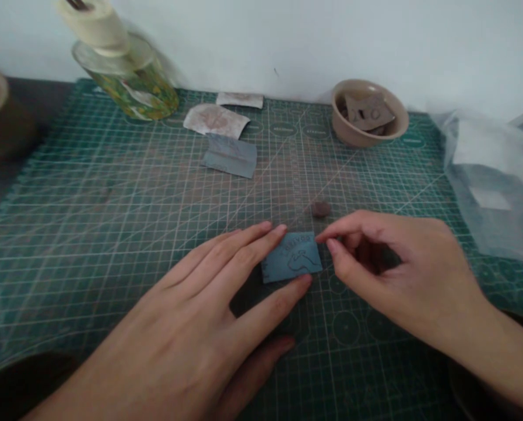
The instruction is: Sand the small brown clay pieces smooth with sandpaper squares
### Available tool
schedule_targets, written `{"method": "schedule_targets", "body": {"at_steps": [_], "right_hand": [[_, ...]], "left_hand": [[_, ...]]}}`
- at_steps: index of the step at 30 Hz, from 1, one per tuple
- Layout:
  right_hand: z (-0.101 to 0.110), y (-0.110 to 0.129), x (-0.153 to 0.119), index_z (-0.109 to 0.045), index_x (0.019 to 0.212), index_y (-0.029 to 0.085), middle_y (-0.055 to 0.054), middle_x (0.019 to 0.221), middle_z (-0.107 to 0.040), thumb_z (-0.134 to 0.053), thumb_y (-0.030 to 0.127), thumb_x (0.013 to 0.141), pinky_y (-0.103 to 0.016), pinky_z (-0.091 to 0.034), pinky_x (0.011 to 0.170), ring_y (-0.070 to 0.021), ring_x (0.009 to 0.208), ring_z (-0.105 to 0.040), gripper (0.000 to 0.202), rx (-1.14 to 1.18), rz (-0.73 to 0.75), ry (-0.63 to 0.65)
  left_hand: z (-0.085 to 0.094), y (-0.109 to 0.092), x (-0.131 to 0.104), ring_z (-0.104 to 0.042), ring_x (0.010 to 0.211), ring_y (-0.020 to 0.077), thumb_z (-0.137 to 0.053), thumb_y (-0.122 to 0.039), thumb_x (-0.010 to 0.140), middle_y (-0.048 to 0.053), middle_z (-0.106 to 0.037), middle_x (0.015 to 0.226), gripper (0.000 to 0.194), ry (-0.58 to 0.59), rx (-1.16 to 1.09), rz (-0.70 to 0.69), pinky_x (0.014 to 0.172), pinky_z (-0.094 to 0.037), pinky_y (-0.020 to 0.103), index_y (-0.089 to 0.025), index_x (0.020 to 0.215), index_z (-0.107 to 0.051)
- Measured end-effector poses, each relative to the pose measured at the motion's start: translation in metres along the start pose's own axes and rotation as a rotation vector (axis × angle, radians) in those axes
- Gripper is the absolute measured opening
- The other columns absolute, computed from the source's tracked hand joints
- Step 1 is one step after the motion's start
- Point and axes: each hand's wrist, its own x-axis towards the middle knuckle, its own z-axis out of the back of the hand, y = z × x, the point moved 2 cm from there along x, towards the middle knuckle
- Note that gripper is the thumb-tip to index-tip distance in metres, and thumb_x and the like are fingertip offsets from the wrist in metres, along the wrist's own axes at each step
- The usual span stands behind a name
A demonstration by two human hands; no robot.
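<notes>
A small blue-grey rectangle of sandpaper (293, 257), its printed back upward, lies on the green cutting mat (165, 193). My left hand (213, 292) rests over its left side with fingers stretched and spread; fingertips touch its upper left and lower edges. At the upper right corner, the thumb and index finger of my right hand (388, 269) come together in a pinch. Just beyond the sheet sits a small brown lump (320, 209), apart from both hands. Farther back lies another creased blue-grey sandpaper piece (230, 155).
Two whitish, brown-stained scraps (217, 120) lie near the wall. A tan bowl (369, 134) holds cut sandpaper pieces. A glass bottle (143, 88) with a white top stands back left, a brown pot (2, 123) beyond it. A clear plastic bag (485, 204) lies right.
</notes>
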Motion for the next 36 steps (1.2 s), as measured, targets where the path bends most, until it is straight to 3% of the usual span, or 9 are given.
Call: {"method": "schedule_targets", "body": {"at_steps": [16, 22, 36], "right_hand": [[-0.0029, -0.0013, -0.0028, -0.078, 0.091, 0.023, 0.003, 0.068, -0.072, -0.069, 0.018, 0.097, -0.03, -0.044, 0.055, -0.0129, 0.056, -0.064, 0.012, -0.016, 0.015, 0.042], [-0.0029, 0.0005, -0.0021, -0.079, 0.094, 0.024, 0.003, 0.066, -0.071, -0.07, 0.019, 0.096, -0.031, -0.043, 0.053, -0.0129, 0.054, -0.063, 0.011, -0.007, 0.016, 0.023], [-0.0079, 0.0036, -0.0021, -0.081, 0.099, 0.025, 0.003, 0.07, -0.073, -0.071, 0.018, 0.096, -0.031, -0.038, 0.05, -0.0113, 0.049, -0.055, 0.012, 0.007, 0.082, 0.037]], "left_hand": [[0.0032, 0.0007, 0.0001, -0.047, 0.164, 0.0388, -0.07, -0.02, 0.102, 0.006, -0.047, 0.178, 0.065, -0.007, -0.042, 0.029, 0.131, -0.048, 0.065, -0.042, 0.162, -0.058], [0.0001, 0.0017, 0.0002, -0.046, 0.164, 0.0408, -0.067, -0.026, 0.105, 0.01, -0.046, 0.179, 0.061, -0.015, 0.008, -0.002, 0.13, -0.048, 0.069, -0.038, 0.164, -0.058], [-0.0013, 0.0008, -0.002, -0.047, 0.164, 0.0403, -0.067, -0.025, 0.104, 0.007, -0.047, 0.178, 0.064, -0.026, -0.018, 0.015, 0.132, -0.046, 0.066, -0.039, 0.166, -0.056]]}}
